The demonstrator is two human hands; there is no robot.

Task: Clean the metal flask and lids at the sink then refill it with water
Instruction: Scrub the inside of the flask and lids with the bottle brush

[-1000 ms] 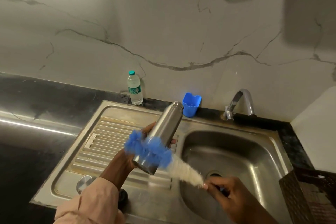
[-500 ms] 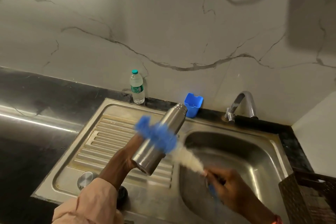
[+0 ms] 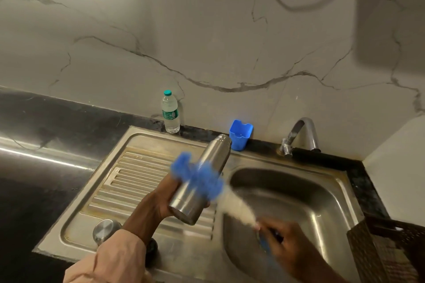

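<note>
I hold the flask (image 3: 202,179) in my left hand (image 3: 161,197), fingers wrapped round its lower half, tilted so the neck points up and away toward the back edge of the sink (image 3: 299,161) and the base comes toward me. It hangs over the inner edge of the draining board (image 3: 142,181), just beside the basin, so I judge any drips run off into the steel and not onto the black worktop (image 3: 46,144). My right hand (image 3: 289,243) is over the basin, closed round the handle of the bottle brush (image 3: 207,182); it is blurred, so I cannot tell exactly how the fingers lie. The brush's blue bristles lie across the outside of the flask's middle and its white part trails back toward my hand, which suits scrubbing the outer wall. Whether the flask's mouth is open I cannot tell from here, nor what is inside it. A round metal lid (image 3: 106,231) lies flat at the near left corner of the draining board, and a dark round thing, perhaps another lid, shows just past my left sleeve. The basin looks free of standing water and the tap (image 3: 299,135) is not running. A blue cup (image 3: 240,135) stands at the sink's back edge; what it holds I cannot tell. A plastic bottle (image 3: 170,112) with clear water stands capped by the wall.
</note>
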